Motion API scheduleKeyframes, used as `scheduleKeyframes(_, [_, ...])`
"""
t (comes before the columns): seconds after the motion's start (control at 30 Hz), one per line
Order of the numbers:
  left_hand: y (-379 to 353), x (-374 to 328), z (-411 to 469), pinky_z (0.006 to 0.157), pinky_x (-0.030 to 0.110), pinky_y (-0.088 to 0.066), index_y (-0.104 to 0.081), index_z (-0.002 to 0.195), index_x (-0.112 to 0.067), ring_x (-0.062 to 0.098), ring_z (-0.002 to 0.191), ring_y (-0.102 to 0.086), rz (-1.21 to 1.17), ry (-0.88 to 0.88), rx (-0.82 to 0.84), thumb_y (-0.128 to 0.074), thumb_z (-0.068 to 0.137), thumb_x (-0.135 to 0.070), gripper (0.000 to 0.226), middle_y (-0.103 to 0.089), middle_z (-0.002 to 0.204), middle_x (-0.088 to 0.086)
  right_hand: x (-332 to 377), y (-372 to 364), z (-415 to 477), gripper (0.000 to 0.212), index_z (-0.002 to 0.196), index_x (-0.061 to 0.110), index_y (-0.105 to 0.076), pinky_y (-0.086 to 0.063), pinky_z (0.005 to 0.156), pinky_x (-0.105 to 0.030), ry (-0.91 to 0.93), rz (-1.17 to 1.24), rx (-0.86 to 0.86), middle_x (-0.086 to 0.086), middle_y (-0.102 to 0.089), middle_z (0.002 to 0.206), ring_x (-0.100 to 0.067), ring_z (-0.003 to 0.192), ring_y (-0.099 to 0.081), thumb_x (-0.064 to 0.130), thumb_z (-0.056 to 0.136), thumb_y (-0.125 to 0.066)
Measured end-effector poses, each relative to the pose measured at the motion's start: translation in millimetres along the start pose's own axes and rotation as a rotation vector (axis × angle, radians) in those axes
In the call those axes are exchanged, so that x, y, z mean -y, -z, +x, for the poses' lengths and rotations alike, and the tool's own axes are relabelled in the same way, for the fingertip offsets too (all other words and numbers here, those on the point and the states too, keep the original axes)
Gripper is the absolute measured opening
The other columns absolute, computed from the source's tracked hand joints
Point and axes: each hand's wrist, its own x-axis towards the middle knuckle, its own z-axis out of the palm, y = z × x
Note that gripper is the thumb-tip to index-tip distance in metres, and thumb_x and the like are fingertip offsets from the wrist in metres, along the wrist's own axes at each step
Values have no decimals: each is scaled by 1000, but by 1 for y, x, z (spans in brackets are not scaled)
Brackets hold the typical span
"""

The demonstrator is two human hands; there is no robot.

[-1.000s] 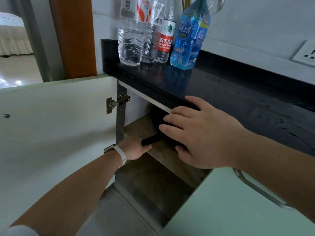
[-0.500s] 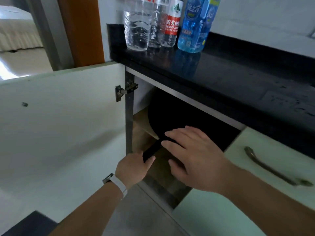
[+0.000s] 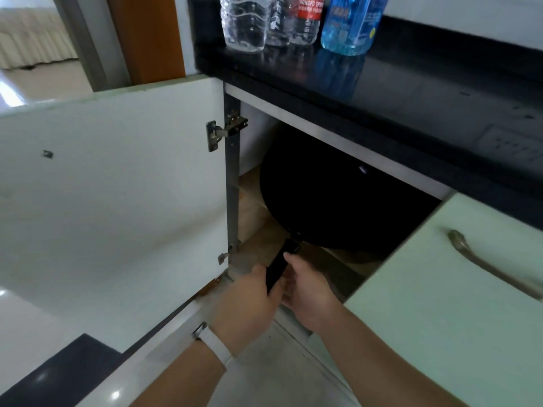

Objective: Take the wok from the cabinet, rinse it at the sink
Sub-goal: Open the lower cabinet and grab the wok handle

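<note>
My left hand [image 3: 249, 301] and right hand [image 3: 307, 292] both clamp the handle [image 3: 277, 270] of the wok [image 3: 338, 201] — 2 grips, since I judge it heavy. It leans on edge inside the cabinet [image 3: 232, 177] — handle pointing out toward me.

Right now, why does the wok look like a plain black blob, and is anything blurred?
Head view: the wok sits in deep shadow under the counter, so its surface shows no detail; the door handle at right looks slightly smeared; bright glare spots dot the glossy floor; the bottles reflect faintly in the counter.
</note>
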Motion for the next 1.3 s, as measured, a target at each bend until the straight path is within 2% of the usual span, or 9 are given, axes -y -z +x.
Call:
scheduleKeyframes(0.17, [-9, -6, -23, 50, 19, -37, -47, 131, -31, 0, 65, -55, -145, 59, -4, -49, 95, -45, 39, -60, 86, -12, -6, -12, -9, 27, 103, 2, -68, -53, 99, -46, -86, 212, 28, -22, -74, 109, -38, 105, -70, 27, 93, -70])
scheduleKeyframes(0.33, [-21, -13, -48, 66, 13, -43, -58, 115, -33, -1, 87, -57, -410, 12, -87, -56, 84, -39, 31, -56, 105, -18, -14, -11, -18, 44, 63, 12, -79, -55, 89, -48, -86, 267, 29, -17, -76, 83, -34, 83, -69, 26, 100, -61])
scheduleKeyframes(0.43, [-20, -7, -54, 72, 7, -41, -60, 104, -29, -3, 92, -54, -406, -34, -218, -53, 80, -47, 31, -53, 103, -18, -13, -7, -20, 24, 114, 11, -65, -58, 62, -40, -77, 330, 60, -18, -76, 92, -32, 71, -72, 30, 100, -60])
scheduleKeyframes(0.57, [-8, 0, -34, 69, 11, -41, -56, 96, -27, -3, 89, -52, -330, -86, -326, -49, 83, -47, 25, -49, 96, -11, -10, 1, -29, 35, 121, 8, -58, -58, 60, -40, -115, 355, 100, -17, -76, 85, -30, 64, -74, 35, 99, -60])
scheduleKeyframes(0.7, [5, -9, -1, 74, 16, -44, -57, 95, -29, -1, 89, -59, -607, 61, -33, -58, 93, -43, 14, -61, 96, -9, -12, 11, -33, 30, 107, 9, -57, -46, 48, -28, -94, 326, 91, -6, -56, 60, -19, 47, -51, 37, 98, -61])
scheduleKeyframes(0.77, [8, -17, 14, 77, 25, -49, -64, 105, -23, 14, 91, -67, -860, 197, 201, -53, 94, -50, 31, -69, 96, 0, -14, 16, -33, 25, 101, 10, -57, -40, 45, -28, -82, 301, 79, -3, -47, 58, -15, 45, -42, 35, 99, -62])
scheduleKeyframes(0.9, [2, -28, 35, 59, 26, -49, -61, 110, 2, 14, 58, -61, -967, 268, 478, -49, 100, -38, 42, -61, 86, 14, -15, 19, -37, 21, 95, 13, -61, -38, 42, -28, -78, 229, 67, -1, -44, 56, -14, 45, -38, 33, 100, -59])
scheduleKeyframes(1.1, [-14, -36, 39, 101, 46, -45, -64, 118, -2, 30, 104, -64, -1096, 300, 574, -60, 89, -16, 33, -71, 114, 18, -15, 27, -45, 27, 84, 15, -53, -36, 44, -29, -92, 182, 72, -1, -43, 57, -15, 46, -37, 35, 102, -56])
scheduleKeyframes(1.3, [-21, -39, 27, 97, 47, -49, -61, 121, 1, 32, 98, -66, -1282, 334, 580, -52, 94, -2, 28, -70, 108, 20, -21, 38, -50, 33, 79, 14, -51, -36, 43, -29, -87, 117, 120, -2, -41, 56, -15, 45, -37, 37, 102, -54])
